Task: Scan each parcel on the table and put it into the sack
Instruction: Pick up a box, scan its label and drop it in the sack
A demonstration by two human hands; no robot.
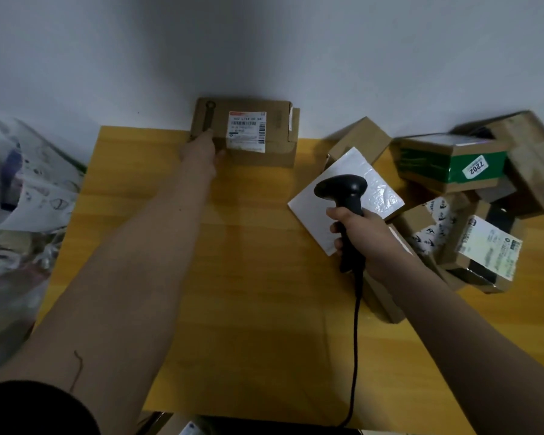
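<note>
A person stands at a yellow wooden table (264, 309), both bare forearms stretched out over it. Nearest, the right hand (363, 238) is wrapped round the grip of a black handheld barcode scanner (346, 199), its head pointing away toward the far side and its black cable (355, 340) trailing back off the near edge. Just under and beyond the scanner lies a flat white parcel (374, 183) — a padded mailer, tilted like a diamond. To the right of it sits a loose heap of cardboard parcels: one bears a white shipping label (487, 246), another is bound in green tape (453, 166) with a sticker reading 7202, and a small plain box (358, 136) stands behind the mailer. At the table's left edge a pale printed sack (38, 183) slumps beside it, crumpled and open. Farthest off, the left hand (201, 150) grasps the near left corner of a long brown cardboard box (245, 133) with a white barcode label — the box rests at the far edge of the table, against the grey wall (264, 42).
</note>
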